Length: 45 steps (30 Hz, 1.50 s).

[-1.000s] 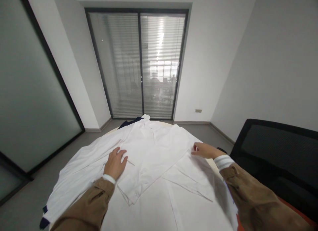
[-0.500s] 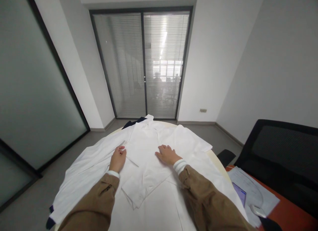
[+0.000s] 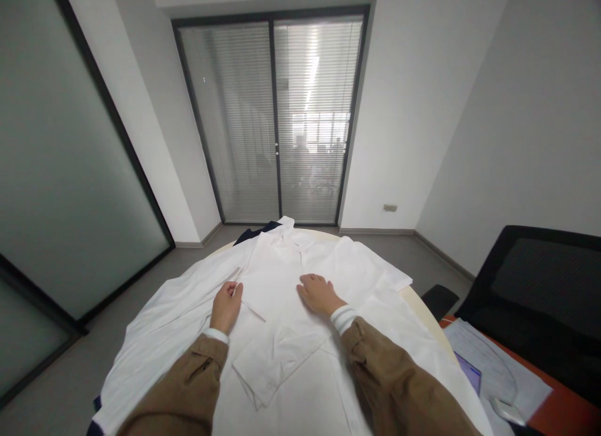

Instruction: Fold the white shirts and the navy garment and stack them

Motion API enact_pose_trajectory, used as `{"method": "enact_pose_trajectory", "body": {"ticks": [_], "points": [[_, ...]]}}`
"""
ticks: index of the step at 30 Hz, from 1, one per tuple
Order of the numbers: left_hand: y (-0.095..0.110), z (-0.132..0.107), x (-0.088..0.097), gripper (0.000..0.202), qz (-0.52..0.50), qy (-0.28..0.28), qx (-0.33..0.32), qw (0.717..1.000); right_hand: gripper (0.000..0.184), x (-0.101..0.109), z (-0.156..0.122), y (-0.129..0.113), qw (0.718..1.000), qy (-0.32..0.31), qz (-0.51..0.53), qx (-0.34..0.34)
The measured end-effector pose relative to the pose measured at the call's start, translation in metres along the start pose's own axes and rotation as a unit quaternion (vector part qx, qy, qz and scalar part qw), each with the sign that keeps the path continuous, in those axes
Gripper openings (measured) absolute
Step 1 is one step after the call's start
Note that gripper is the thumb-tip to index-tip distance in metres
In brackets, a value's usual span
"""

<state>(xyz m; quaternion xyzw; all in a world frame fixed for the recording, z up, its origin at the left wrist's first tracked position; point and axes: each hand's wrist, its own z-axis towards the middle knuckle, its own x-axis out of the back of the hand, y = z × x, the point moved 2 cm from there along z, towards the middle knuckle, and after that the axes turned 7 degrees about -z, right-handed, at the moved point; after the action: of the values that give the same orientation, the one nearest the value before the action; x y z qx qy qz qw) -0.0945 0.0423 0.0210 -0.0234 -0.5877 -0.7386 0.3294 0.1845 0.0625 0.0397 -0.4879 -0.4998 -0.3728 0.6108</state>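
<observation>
Now the left hand (image 3: 226,308) pinches the white shirt (image 3: 277,279); the right hand (image 3: 319,295) lies spread.

A white shirt (image 3: 277,292) covers the pale cream table (image 3: 422,304), with dark navy cloth (image 3: 251,236) showing at its far edge. The person's sleeves are tan-brown, the left sleeve (image 3: 173,386) ending in a plain white cuff (image 3: 216,335) and the right sleeve (image 3: 399,386) in a white cuff with grey stripes (image 3: 342,319). To the right, a black mesh chair back (image 3: 539,276) stands beside an orange-red desk (image 3: 558,417) carrying white papers (image 3: 493,361). The floor (image 3: 154,286) is grey.
</observation>
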Motion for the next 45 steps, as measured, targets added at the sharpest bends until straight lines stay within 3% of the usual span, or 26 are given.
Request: {"method": "enact_pose_trajectory", "body": {"ticks": [2, 7, 12, 20, 26, 34, 40, 45], "points": [[0.0, 0.0, -0.001, 0.032, -0.007, -0.001, 0.003, 1.0, 0.041, 0.012, 0.018, -0.004, 1.0, -0.015, 0.001, -0.011], [-0.007, 0.001, -0.002, 0.031, -0.015, -0.005, 0.007, 1.0, 0.035, 0.041, 0.072, -0.022, 0.999, 0.029, -0.002, -0.014], [-0.014, 0.002, -0.005, 0.029, -0.002, 0.007, 0.0, 1.0, 0.034, 0.056, 0.119, -0.048, 0.998, 0.056, 0.003, 0.005], [-0.015, 0.005, -0.007, 0.027, 0.007, 0.005, -0.003, 1.0, 0.057, 0.065, 0.166, -0.09, 0.996, 0.033, 0.032, 0.078], [-0.012, 0.006, -0.007, 0.027, 0.01, 0.009, -0.004, 1.0, 0.038, 0.054, 0.185, -0.109, 0.994, 0.026, 0.041, 0.099], [-0.009, 0.005, -0.004, 0.028, 0.033, 0.006, -0.005, 0.999, 0.064, 0.004, 0.156, -0.111, 0.981, -0.007, 0.071, 0.181], [-0.008, 0.004, -0.001, 0.03, 0.011, 0.001, -0.003, 1.0, 0.069, 0.002, 0.105, -0.082, 0.994, -0.027, 0.069, 0.074], [0.0, -0.002, 0.003, 0.032, 0.051, -0.009, -0.002, 0.999, 0.071, 0.006, 0.042, -0.046, 0.993, -0.114, 0.008, 0.001]]}}
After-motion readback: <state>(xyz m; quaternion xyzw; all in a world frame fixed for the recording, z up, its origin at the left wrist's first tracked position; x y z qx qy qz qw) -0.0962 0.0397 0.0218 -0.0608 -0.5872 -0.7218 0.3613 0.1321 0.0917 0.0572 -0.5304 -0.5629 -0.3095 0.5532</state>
